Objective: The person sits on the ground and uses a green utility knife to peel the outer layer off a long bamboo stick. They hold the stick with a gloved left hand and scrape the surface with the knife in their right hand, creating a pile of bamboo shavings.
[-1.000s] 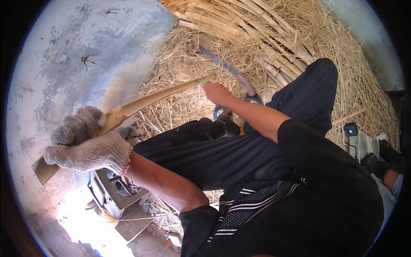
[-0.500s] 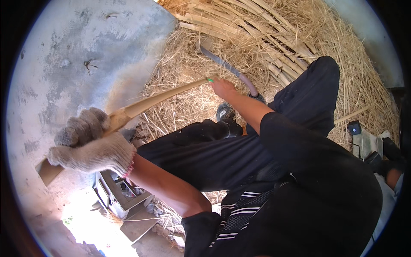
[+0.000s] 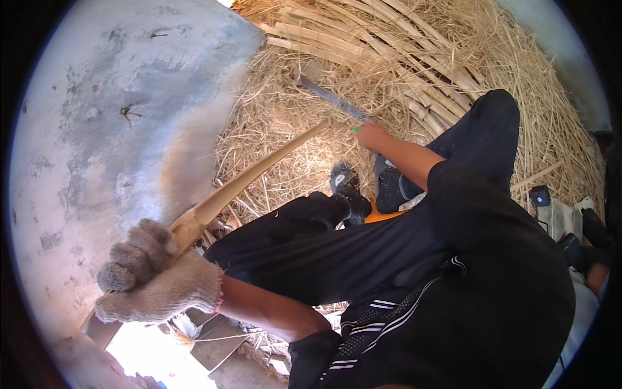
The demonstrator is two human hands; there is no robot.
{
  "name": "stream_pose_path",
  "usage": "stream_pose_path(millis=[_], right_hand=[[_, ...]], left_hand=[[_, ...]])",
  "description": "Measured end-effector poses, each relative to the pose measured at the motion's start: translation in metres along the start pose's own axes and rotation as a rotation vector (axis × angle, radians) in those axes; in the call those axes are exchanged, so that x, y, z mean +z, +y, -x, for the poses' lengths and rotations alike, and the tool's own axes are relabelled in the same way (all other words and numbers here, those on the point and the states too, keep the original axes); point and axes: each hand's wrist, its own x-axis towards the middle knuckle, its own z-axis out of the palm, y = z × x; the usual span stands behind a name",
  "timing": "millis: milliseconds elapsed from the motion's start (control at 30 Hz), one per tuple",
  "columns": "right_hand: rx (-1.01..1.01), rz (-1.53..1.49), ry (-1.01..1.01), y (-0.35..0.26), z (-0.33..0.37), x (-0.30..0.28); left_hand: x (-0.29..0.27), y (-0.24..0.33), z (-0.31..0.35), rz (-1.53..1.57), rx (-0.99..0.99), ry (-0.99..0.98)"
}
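Note:
My left hand (image 3: 155, 275), in a grey knitted glove, is wrapped round the lower end of a long split bamboo strip (image 3: 249, 175). The strip slants up and away to the right over the straw, its far tip free. My bare right hand (image 3: 372, 137) is closed round the handle of a long-bladed knife (image 3: 334, 98), whose blade points up and left across the straw. The hand hides the handle. A small green spot shows at its fingers; I cannot make out what it is.
Dry straw and shavings (image 3: 285, 91) cover the ground. Several split bamboo strips (image 3: 389, 39) lie stacked at the far side. A grey plastered wall (image 3: 142, 110) rises on the left. My bent legs and dark shoes (image 3: 350, 188) are below the knife.
My right hand has let go of the strip's far end, moved right and down, and taken the knife's handle. My left hand has lowered slightly with the bamboo strip.

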Motion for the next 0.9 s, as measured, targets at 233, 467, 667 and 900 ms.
stream_pose_path(millis=[233,467,667,900], right_hand=[[0.017,-0.740,0.210,-0.040,0.009,-0.066],[0.373,-1.245,0.241,-0.077,-0.030,-0.062],[0.429,-1.180,0.187,-0.082,-0.051,-0.064],[0.456,-0.968,0.431,-0.097,-0.064,-0.073]], left_hand=[[-0.002,-0.005,-0.001,0.028,0.018,-0.050],[-0.011,0.005,0.003,0.113,-0.031,-0.064],[-0.046,-0.002,0.009,0.249,-0.021,-0.120],[-0.055,-0.004,0.003,0.437,-0.092,-0.463]])
